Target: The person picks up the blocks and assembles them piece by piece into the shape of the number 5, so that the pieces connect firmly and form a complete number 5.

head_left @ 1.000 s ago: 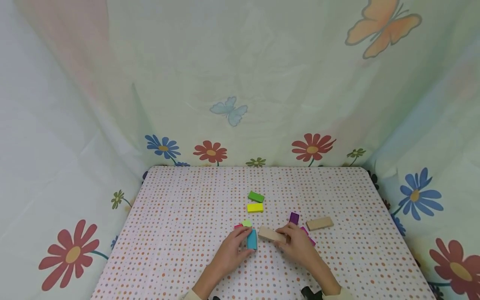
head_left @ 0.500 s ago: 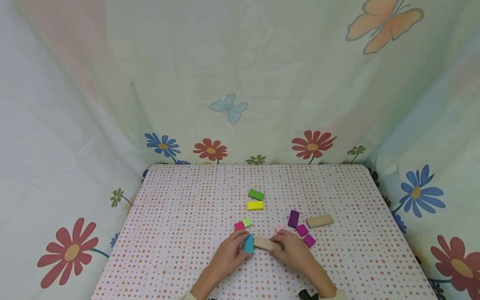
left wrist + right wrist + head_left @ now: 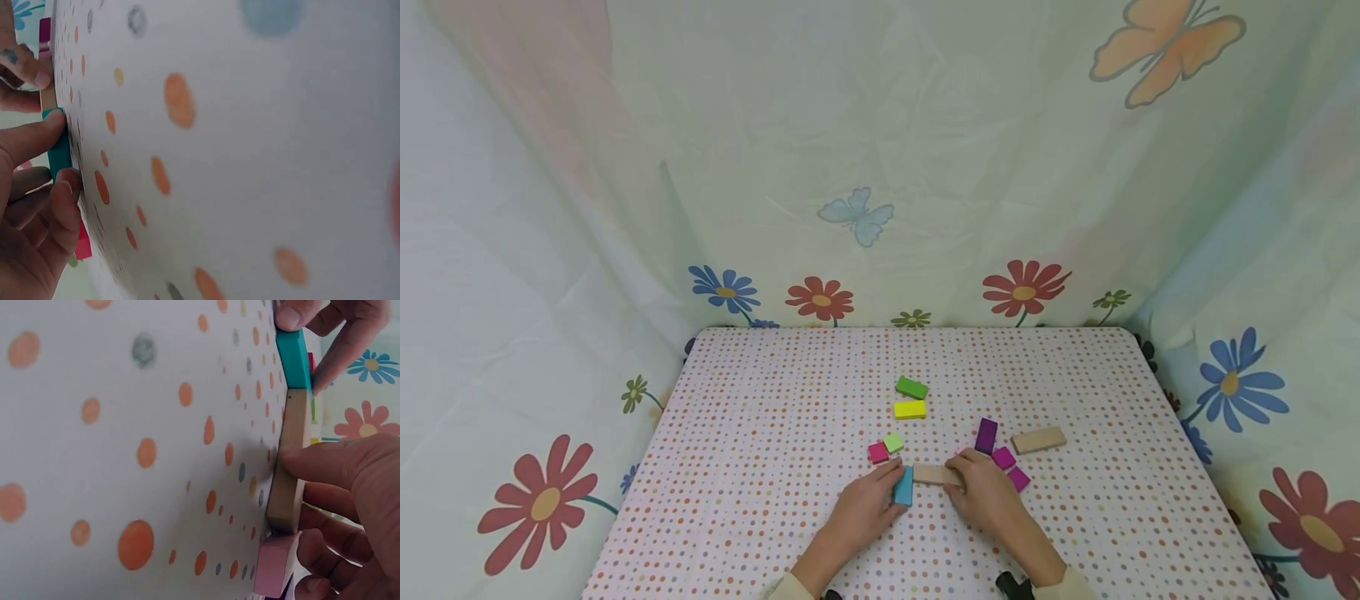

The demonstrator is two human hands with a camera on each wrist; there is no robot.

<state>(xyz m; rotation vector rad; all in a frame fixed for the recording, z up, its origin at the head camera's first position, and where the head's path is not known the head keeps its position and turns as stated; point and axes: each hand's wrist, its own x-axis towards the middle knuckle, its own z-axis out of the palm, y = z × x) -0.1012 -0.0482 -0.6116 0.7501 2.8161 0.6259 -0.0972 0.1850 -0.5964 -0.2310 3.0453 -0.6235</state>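
Note:
My left hand (image 3: 867, 504) pinches a blue rectangular block (image 3: 903, 487) between thumb and fingers. A plain wooden block (image 3: 936, 474) is in the grip of my right hand (image 3: 988, 493), its left end right against the blue block's side. The right wrist view shows the wooden block (image 3: 289, 472) lying low on the dotted cloth, thumb (image 3: 303, 461) on its near side. A pale pink block (image 3: 275, 565) lies by its other end, mostly hidden behind my right hand in the head view. Just beyond my left fingers sit a red-pink block (image 3: 877, 452) and a light green one (image 3: 892, 442).
Beyond the hands lie a yellow block (image 3: 910, 410) and a green block (image 3: 912, 387). To the right are a purple block (image 3: 987, 436), two magenta blocks (image 3: 1003, 457) and another wooden block (image 3: 1038, 440). A flowered curtain (image 3: 850, 125) encloses the table (image 3: 760, 400) behind and at the sides.
My right hand has turned the wooden block straighter and brought it left against the blue block. Over the last half second both hands have shifted slightly, the wooden block moving a little away from me.

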